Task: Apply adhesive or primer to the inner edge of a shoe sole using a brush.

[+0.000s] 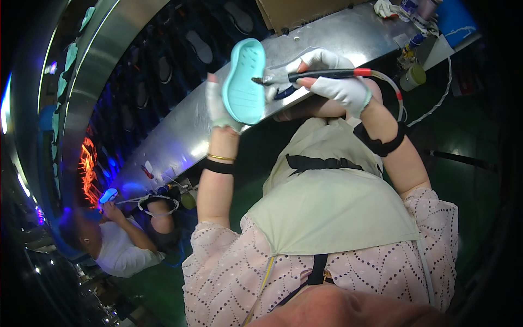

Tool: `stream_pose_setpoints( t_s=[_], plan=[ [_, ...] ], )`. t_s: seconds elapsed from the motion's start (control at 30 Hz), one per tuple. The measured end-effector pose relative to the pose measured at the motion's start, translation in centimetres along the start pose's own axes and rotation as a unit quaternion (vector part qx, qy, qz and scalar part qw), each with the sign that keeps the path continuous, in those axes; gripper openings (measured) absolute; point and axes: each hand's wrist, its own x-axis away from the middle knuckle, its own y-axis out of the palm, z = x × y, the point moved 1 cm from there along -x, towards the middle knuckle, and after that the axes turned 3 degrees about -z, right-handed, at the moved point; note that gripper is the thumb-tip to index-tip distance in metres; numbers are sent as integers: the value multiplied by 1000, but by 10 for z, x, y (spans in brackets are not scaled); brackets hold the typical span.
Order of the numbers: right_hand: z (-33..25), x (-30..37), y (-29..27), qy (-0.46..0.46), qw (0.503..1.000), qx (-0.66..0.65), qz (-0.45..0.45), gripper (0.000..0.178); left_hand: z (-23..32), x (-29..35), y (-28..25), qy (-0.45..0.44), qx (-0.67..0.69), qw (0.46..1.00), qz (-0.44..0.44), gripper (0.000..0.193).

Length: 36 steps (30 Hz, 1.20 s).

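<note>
A turquoise shoe sole (239,90) is held up over the metal bench, its inner face toward me, with a raised rim and small hollows near the far end. My left hand (218,106), in a white glove with bare fingertips, grips it from its left side and from beneath; some fingers are hidden behind it. My right hand (339,90), gloved the same way, is closed round a brush (327,74) with a black and red handle and hoses at its rear. The dark bristle tip lies over the sole's right edge; whether it touches, I cannot tell.
The metal bench (169,122) runs from far right to near left. Beyond it, grey-soled shoes (200,46) stand in dark rows. A cardboard box (305,12), a jar (413,77) and bottles are at the right. At left, a co-worker (128,245) handles a blue-lit sole.
</note>
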Motion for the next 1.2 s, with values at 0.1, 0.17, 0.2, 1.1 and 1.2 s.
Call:
stream_pose_setpoints(
  t_s=[0.1, 0.17, 0.2, 1.1, 1.2],
  plan=[
    [26, -1, -3, 20, 996, 37, 75, 19, -46, 0, -9, 7, 115, 986, -116, 64],
    [36, -7, -10, 23, 993, 37, 112, 17, -67, 9, 3, 39, 33, 993, -107, 66],
    [39, -9, -12, 27, 989, 38, 143, 15, -75, 11, 12, 35, 42, 993, -101, 65],
    [22, 5, 25, -235, 897, 374, 4, 27, -85, -3, 12, 199, -84, 976, 27, 63],
    [18, 13, 30, -159, 938, 308, -23, 26, -82, -3, 14, 195, -56, 978, -46, 67]
  ],
)
